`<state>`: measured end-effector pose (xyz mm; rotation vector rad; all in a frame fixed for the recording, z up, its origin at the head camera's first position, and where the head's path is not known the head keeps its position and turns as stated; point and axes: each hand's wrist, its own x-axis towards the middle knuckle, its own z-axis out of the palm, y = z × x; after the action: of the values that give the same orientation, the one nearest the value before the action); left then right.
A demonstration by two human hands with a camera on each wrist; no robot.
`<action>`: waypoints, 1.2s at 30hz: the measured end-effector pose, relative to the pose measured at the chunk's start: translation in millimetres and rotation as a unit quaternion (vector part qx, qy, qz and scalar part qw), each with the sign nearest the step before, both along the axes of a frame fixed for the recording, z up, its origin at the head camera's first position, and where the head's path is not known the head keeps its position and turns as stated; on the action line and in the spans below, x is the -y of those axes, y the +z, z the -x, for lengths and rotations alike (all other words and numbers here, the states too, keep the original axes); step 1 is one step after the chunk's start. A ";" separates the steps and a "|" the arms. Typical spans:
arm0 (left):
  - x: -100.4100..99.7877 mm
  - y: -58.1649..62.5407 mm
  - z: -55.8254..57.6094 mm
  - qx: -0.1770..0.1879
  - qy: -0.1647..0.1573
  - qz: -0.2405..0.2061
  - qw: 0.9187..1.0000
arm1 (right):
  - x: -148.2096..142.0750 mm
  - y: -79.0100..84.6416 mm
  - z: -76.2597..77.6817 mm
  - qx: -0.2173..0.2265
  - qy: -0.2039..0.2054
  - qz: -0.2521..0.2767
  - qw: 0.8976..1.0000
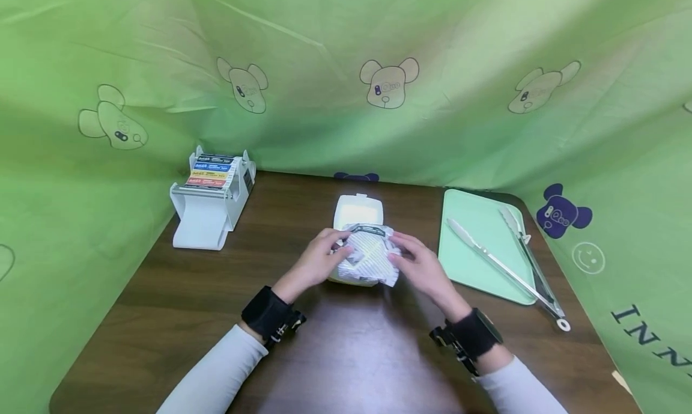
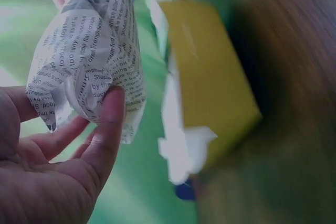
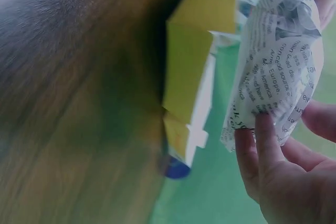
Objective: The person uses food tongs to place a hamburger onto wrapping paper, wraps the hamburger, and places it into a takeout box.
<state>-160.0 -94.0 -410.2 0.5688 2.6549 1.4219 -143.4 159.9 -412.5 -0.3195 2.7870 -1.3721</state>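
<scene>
Both hands hold a bundle wrapped in newsprint-patterned paper (image 1: 370,255), one at each side. My left hand (image 1: 319,258) grips its left end, the thumb (image 2: 113,106) pressed on the folded paper in the left wrist view. On the other side my right hand (image 1: 418,264) grips the bundle, fingers (image 3: 268,140) curled against the printed paper in the right wrist view. A dark label strip runs along the bundle's top. Below and behind it stands a small box (image 1: 358,211), white inside and yellow outside (image 2: 210,72), its lid raised. What the paper wraps is hidden.
At the back left stands a white label dispenser (image 1: 238,191) with colored label rolls. To the right lies a light green tray (image 1: 459,264), with metal tongs (image 1: 497,262) across it and over its front edge. A green printed curtain (image 1: 324,131) surrounds the brown table (image 1: 162,330).
</scene>
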 end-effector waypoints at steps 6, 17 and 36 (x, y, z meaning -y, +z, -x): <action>13.0 -23.8 12.2 0.025 0.028 0.016 0.999 | 18.1 -21.7 19.3 0.009 -0.001 -0.006 1.000; 17.7 -37.7 19.7 0.011 0.030 0.013 0.999 | 25.9 -32.8 28.4 -0.028 0.002 -0.003 1.000; 32.4 -41.7 20.1 0.009 -0.044 0.034 0.998 | 24.7 -36.9 26.3 -0.035 0.061 -0.059 0.996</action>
<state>-180.1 -126.4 -451.9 0.6539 2.6175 1.3009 -169.8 135.2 -449.4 -0.5353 2.8351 -1.1878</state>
